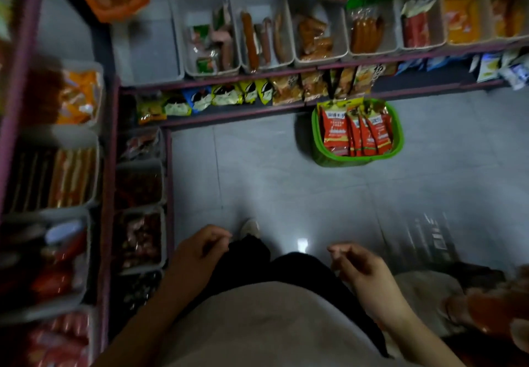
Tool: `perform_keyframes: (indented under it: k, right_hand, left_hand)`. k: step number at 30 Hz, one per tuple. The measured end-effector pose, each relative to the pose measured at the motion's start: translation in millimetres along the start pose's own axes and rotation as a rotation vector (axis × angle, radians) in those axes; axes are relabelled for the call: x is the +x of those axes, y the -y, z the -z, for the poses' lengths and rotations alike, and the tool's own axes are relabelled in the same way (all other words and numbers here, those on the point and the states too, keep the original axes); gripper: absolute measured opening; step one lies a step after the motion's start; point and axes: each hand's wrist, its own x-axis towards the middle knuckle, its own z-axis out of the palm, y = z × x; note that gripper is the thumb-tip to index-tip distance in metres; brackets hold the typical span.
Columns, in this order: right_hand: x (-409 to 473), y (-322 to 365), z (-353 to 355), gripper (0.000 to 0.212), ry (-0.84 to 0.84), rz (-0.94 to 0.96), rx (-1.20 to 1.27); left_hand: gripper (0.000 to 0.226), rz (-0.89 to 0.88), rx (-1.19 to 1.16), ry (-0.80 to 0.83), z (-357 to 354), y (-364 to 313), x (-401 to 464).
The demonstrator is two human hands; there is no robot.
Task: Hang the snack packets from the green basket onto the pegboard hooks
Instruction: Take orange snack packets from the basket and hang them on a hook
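both hands, left hand [197, 248] and right hand [357, 263], hang loosely curled, seemingly holding nothing, in a blurred view.

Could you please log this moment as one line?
left hand empty | right hand empty | red packets in green basket on floor
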Motion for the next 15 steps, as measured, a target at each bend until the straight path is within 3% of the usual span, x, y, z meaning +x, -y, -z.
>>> perform_keyframes:
  k: [7,9,15]
  right_hand:
    - [98.0,12.7,33.6,0.023,-0.142,-0.175,0.078]
    - [138.4,13.2,45.5,0.027,-0.155,-0.194,0.103]
    - [303.8,12.7,90.3,0.027,-0.153,-0.256,0.201]
  left_hand:
    - [0.014,-0.156,0.018,0.266,-16.3,-113.6,184.0]
    - [0.022,-0.181,0.075,0.324,-31.1,-136.4,238.5]
    - [0.027,-0.137,0.093,0.406,-104.3,-183.2,405.6]
